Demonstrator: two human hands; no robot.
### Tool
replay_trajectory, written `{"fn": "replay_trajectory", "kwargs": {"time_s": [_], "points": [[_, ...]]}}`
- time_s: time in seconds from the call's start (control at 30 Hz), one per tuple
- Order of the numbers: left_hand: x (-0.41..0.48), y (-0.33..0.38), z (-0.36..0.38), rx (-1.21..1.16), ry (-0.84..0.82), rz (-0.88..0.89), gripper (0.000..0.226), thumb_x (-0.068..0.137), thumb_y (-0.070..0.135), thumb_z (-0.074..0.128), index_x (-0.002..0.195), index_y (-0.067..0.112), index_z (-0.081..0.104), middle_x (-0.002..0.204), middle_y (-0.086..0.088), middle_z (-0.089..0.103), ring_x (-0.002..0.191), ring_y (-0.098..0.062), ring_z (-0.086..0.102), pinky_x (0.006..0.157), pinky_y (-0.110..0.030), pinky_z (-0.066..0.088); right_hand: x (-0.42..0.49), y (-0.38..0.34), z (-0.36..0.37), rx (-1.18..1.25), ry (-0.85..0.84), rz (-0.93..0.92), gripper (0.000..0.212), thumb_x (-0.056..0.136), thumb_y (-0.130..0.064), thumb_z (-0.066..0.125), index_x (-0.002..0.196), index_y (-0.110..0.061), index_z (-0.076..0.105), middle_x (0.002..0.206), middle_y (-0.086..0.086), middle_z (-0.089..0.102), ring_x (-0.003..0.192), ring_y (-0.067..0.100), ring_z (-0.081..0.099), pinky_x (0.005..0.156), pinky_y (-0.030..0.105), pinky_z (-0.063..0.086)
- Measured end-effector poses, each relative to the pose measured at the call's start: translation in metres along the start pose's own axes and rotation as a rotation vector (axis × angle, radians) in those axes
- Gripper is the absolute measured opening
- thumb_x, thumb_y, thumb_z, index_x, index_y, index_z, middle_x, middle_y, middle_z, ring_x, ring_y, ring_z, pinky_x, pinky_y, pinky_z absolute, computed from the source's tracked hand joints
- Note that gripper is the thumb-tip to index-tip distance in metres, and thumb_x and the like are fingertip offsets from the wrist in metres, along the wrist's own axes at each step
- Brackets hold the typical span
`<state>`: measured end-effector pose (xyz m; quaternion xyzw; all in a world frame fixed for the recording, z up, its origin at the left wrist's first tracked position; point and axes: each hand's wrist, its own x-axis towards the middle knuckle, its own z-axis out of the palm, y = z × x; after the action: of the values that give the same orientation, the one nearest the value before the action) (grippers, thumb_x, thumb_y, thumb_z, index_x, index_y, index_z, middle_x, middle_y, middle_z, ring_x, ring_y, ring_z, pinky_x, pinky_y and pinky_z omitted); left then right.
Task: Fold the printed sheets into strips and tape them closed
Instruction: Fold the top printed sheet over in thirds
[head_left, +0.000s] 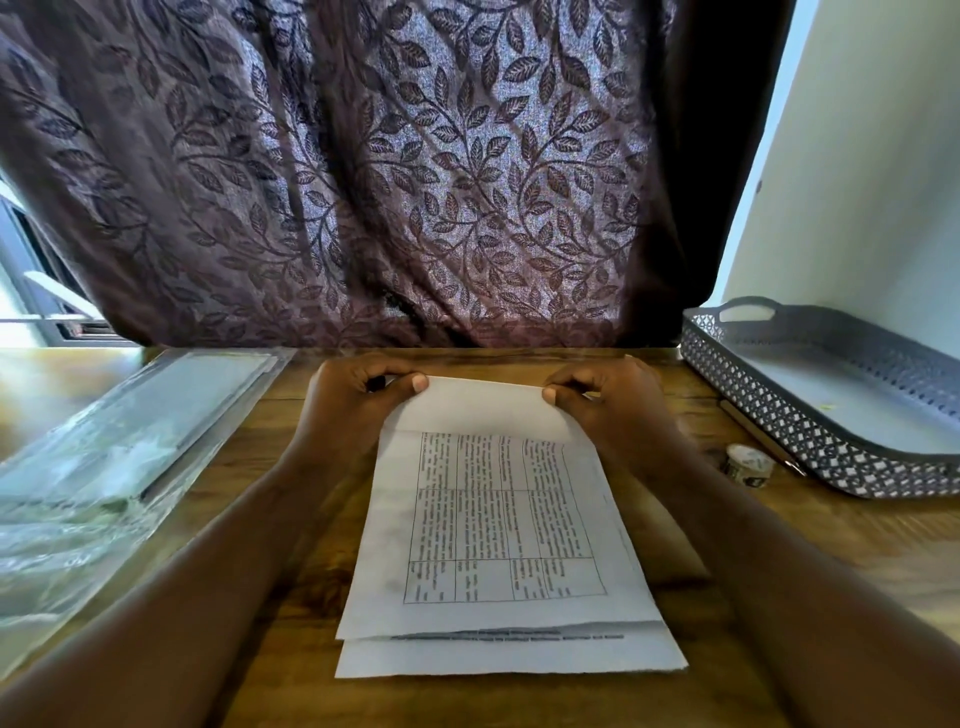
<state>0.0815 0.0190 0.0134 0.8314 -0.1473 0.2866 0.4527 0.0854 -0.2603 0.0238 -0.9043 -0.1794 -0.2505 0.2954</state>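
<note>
A white printed sheet (498, 525) with a table of text lies on the wooden table (291, 597), on top of another printed sheet (509, 657) whose near edge sticks out below it. The top sheet's far edge is curled over toward me, blank side up. My left hand (358, 400) pinches that folded edge at its left corner. At the right corner, my right hand (602, 400) pinches it the same way. A small roll of patterned tape (748, 464) sits to the right of the sheets.
A grey perforated tray (810, 441) with handles stands at the right, with a pen-like stick (758, 436) beside it. Clear plastic sleeves (104, 467) lie at the left. A leaf-patterned curtain (415, 182) hangs behind the table's far edge.
</note>
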Motion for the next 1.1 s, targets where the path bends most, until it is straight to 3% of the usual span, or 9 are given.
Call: {"fn": "replay_trajectory", "kwargs": {"time_s": [0.1,0.23,0.37,0.47,0.57,0.73,0.83,0.93,1.1], "points": [[0.0,0.002,-0.002,-0.02,0.015,0.002,0.024,0.084,0.019,0.08,0.082,0.043,0.073,0.081,0.034,0.071,0.073,0.008,0.066,0.065,-0.006,0.047,-0.002,0.006,-0.003,0.052,0.027,0.027,0.01,0.092,-0.023,0.073,0.095,-0.019,0.081,0.093,-0.008,0.079,0.086,0.01,0.07,0.083,0.04,0.056],[0.0,0.001,-0.002,-0.035,0.016,-0.017,0.026,0.083,0.018,0.08,0.081,0.043,0.074,0.079,0.031,0.072,0.07,0.006,0.065,0.063,-0.009,0.048,-0.003,0.019,-0.003,0.155,0.026,0.129,0.007,0.091,-0.021,0.074,0.09,-0.019,0.08,0.081,-0.016,0.073,0.076,0.001,0.068,0.068,0.028,0.054],[0.002,0.0,-0.004,-0.021,0.001,-0.016,0.02,0.086,0.018,0.077,0.086,0.037,0.075,0.08,0.028,0.073,0.071,0.005,0.066,0.063,-0.009,0.047,-0.003,0.021,-0.002,0.266,0.005,0.175,0.012,0.094,-0.015,0.069,0.103,-0.014,0.078,0.092,-0.008,0.077,0.082,0.002,0.068,0.072,0.025,0.053],[0.002,0.004,-0.008,0.03,0.044,-0.033,0.011,0.091,0.024,0.072,0.1,0.029,0.075,0.094,0.018,0.074,0.085,-0.001,0.068,0.071,-0.017,0.051,-0.003,0.011,-0.004,0.291,0.042,0.155,0.008,0.094,-0.018,0.07,0.096,-0.018,0.078,0.086,-0.01,0.076,0.078,0.003,0.069,0.07,0.026,0.056],[-0.001,0.018,-0.005,0.341,0.128,0.22,0.026,0.096,0.032,0.065,0.116,0.017,0.073,0.112,0.0,0.074,0.102,-0.017,0.067,0.087,-0.036,0.052,-0.005,-0.008,-0.002,0.254,0.067,0.101,0.004,0.091,-0.023,0.073,0.087,-0.025,0.074,0.08,-0.013,0.074,0.075,0.003,0.067,0.064,0.023,0.051],[-0.015,0.058,0.023,0.453,-0.128,0.444,0.033,0.097,0.036,0.051,0.118,0.02,0.072,0.117,0.002,0.075,0.109,-0.019,0.067,0.102,-0.046,0.043,-0.012,-0.036,0.007,0.201,0.129,-0.137,0.005,0.088,-0.016,0.076,0.091,-0.02,0.074,0.079,-0.018,0.067,0.078,0.0,0.066,0.064,0.01,0.046],[-0.019,0.06,0.025,0.45,-0.106,0.486,0.025,0.1,0.025,0.053,0.106,0.016,0.075,0.105,-0.001,0.077,0.098,-0.023,0.071,0.095,-0.05,0.046,-0.014,-0.037,0.008,0.173,0.118,-0.207,0.006,0.088,-0.014,0.076,0.094,-0.016,0.075,0.085,-0.009,0.07,0.079,0.005,0.066,0.07,0.016,0.051],[-0.02,0.06,0.023,0.462,-0.055,0.497,0.016,0.097,0.02,0.06,0.094,0.017,0.075,0.092,0.002,0.076,0.083,-0.02,0.07,0.088,-0.045,0.047,-0.014,-0.034,0.008,0.175,0.113,-0.218,0.005,0.09,-0.014,0.074,0.094,-0.016,0.075,0.086,-0.013,0.068,0.08,0.001,0.063,0.071,0.017,0.051],[-0.015,0.046,0.017,0.39,-0.051,0.384,0.016,0.098,0.023,0.059,0.099,0.019,0.074,0.096,0.004,0.075,0.084,-0.02,0.069,0.082,-0.044,0.053,-0.009,-0.015,0.0,0.272,0.128,-0.08,0.013,0.091,-0.014,0.072,0.089,-0.027,0.069,0.083,-0.022,0.068,0.082,-0.007,0.064,0.067,0.009,0.046]]}}
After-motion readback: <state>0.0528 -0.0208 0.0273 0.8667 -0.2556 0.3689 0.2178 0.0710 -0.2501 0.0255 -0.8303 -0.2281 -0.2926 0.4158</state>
